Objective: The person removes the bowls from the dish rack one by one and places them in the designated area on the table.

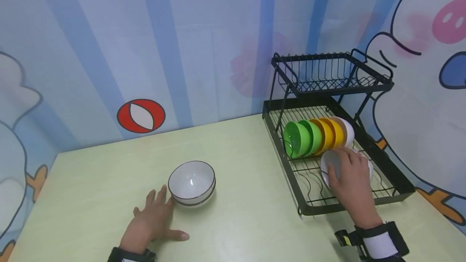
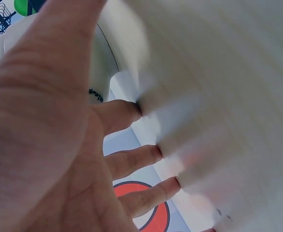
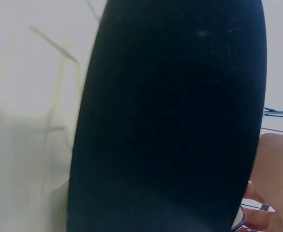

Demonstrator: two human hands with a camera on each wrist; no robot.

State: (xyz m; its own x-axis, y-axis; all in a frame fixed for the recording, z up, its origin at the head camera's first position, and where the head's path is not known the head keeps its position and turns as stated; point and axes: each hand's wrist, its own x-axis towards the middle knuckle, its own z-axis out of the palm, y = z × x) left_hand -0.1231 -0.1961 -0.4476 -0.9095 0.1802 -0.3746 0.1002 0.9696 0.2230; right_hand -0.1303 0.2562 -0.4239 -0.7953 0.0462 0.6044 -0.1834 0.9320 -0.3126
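Two nested white bowls with dark rims (image 1: 191,183) stand upright on the table. Just left of them, my left hand (image 1: 151,223) has its fingers spread, its fingertips down at the tabletop and its forefinger close beside the lower bowl. My right hand (image 1: 351,177) reaches into the lower tier of a black dish rack (image 1: 309,209) and grips a white bowl (image 1: 327,165) tipped on its side, its opening facing left. My hand covers much of that bowl. In the right wrist view a dark band fills the middle, with part of my fingers (image 3: 257,217) at lower right.
Behind the held bowl, a row of bowls on edge fills part of the rack: green (image 1: 296,138), yellow (image 1: 324,134) and a pale one (image 1: 346,130). The rack's raised upper tier (image 1: 331,74) stands over the back. A patterned curtain (image 1: 218,51) borders the table.
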